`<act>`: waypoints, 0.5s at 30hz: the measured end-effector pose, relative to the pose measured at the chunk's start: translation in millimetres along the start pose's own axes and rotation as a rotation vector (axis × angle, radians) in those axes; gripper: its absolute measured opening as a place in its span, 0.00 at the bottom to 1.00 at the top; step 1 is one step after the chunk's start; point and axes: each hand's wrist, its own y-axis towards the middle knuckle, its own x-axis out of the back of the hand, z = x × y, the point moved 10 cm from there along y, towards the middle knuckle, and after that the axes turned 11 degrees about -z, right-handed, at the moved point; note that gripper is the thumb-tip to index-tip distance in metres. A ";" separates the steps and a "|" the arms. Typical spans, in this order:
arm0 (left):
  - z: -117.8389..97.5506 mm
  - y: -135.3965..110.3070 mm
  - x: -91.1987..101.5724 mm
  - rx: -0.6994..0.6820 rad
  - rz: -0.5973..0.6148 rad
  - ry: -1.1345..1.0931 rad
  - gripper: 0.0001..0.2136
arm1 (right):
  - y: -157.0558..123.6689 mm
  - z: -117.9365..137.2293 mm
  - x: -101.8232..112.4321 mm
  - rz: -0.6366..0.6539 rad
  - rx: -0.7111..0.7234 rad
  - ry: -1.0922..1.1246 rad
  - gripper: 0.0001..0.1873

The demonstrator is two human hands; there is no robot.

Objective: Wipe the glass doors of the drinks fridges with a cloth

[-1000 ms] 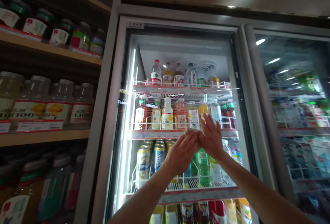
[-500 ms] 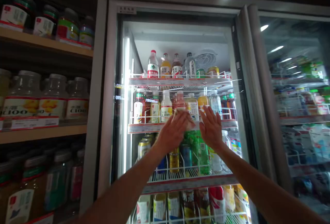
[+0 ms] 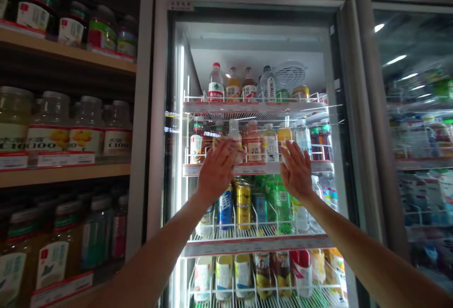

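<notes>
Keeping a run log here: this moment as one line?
left hand: flat over cloth | right hand: open at glass door | behind: bottles

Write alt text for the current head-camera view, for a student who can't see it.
Two bare hands reach toward a glass-fronted drinks cooler: the left hand has a pale, blurred cloth at its fingers, and the right hand is open. Bottles and cans fill lit wire shelves; wooden shelves stand at left.
</notes>
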 end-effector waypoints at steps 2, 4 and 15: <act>12.1 -5.1 6.2 0.090 -0.032 0.020 0.23 | -0.3 -0.2 -0.8 0.006 0.003 -0.006 0.25; -13.8 -24.0 6.9 -0.035 0.003 -0.047 0.22 | -0.6 -0.4 -1.7 0.011 0.003 -0.008 0.25; -27.7 -45.0 8.5 0.017 0.033 -0.074 0.21 | -1.3 -4.7 -2.9 0.029 -0.039 0.011 0.26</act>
